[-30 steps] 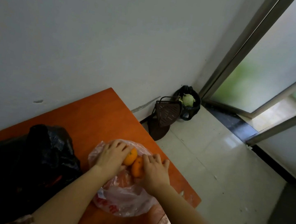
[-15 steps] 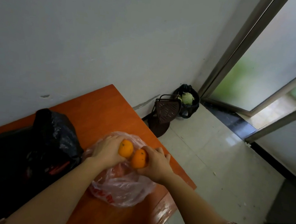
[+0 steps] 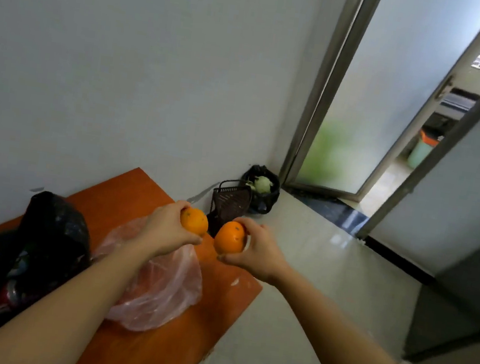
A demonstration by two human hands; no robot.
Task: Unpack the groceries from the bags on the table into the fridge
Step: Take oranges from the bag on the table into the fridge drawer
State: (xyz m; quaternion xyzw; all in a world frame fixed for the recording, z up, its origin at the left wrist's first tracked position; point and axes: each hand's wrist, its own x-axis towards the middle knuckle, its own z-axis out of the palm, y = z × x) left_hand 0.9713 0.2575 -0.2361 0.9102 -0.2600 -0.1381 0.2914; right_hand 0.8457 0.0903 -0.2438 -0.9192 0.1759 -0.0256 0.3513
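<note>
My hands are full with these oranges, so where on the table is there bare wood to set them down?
Bare wood shows at the table's far corner, between the wall and the black bag, and along the floor-side edge right of the pink bag. The left side is crowded: the black bag fills it.

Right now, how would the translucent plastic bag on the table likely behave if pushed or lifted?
The translucent plastic bag is thin and crumpled, so it would probably buckle rather than slide whole. It lies slumped flat, so it likely weighs little. Lifted by one spot, it would probably hang limp.
</note>
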